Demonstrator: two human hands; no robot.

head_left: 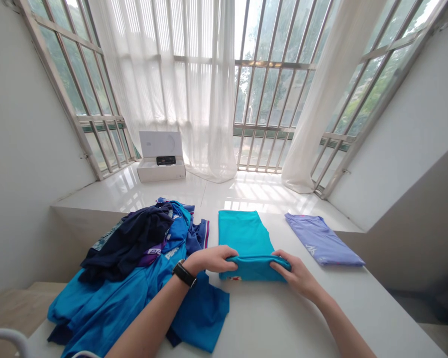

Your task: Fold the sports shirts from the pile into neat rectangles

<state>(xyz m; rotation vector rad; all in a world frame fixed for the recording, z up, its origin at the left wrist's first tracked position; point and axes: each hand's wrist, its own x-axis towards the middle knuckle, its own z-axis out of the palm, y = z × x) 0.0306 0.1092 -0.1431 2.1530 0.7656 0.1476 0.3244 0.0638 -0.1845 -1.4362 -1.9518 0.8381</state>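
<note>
A turquoise shirt (242, 231) lies partly folded on the white table, its near edge turned up into a raised fold. My left hand (216, 259) grips the left end of that fold, thumb below and fingers above. At the opposite end my right hand (289, 268) pinches the same fold between thumb and fingers. A small patch of print shows on the shirt's near side by my left hand. I wear a dark watch (184, 273) on my left wrist. Beside my left forearm is a heap of blue and navy clothes (134, 258).
A folded lavender shirt (324, 241) lies to the right on the white table (283, 318). An open white box (161, 172) with a black object (166, 160) stands on the window ledge (209, 191). Behind it hang sheer curtains (209, 99) before barred windows.
</note>
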